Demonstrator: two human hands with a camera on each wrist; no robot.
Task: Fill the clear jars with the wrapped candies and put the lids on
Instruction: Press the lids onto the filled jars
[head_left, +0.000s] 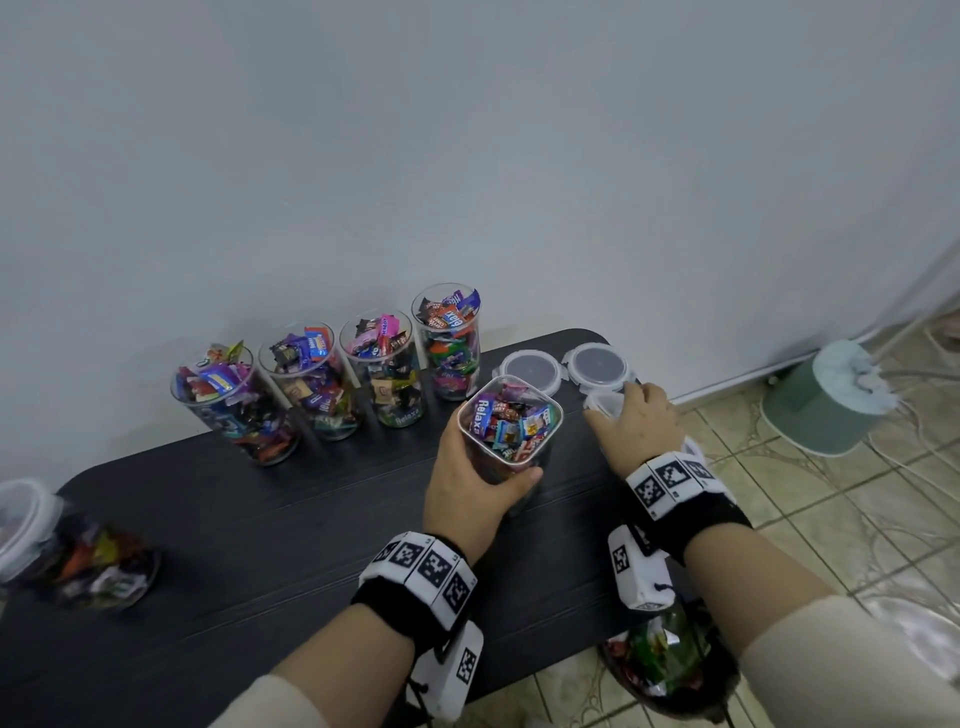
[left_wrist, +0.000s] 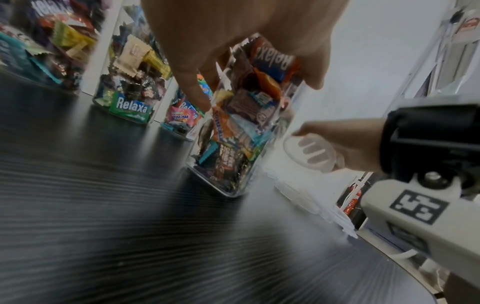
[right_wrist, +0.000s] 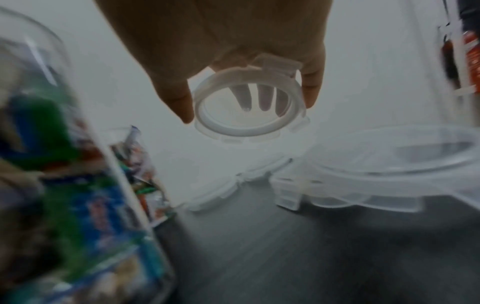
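A: Grips first?
B: Left hand (head_left: 470, 486) wraps the clear square-mouthed jar full of wrapped candies (head_left: 511, 423), which stands on the black wood-grain bench (head_left: 291, 525). Likely steadying it for capping.
A: Right?
B: Right hand (head_left: 636, 421) grasps a translucent round plastic lid with clip tabs (right_wrist: 248, 105), thumb and fingers around the rim, lifted off the bench just right of that jar. Fingers show through the lid.
A: Other lids?
B: Two more translucent round lids (head_left: 563, 370) lie flat at the bench's back right corner, within easy reach.
A: Rest of the jars?
B: Four clear round jars of candies (head_left: 332, 374) in a row by the wall, all filled, no lids on. One capped jar (head_left: 62, 545) at the far left edge, blurred.
A: Stage?
B: Filling looks done; lidding is the step in hand.
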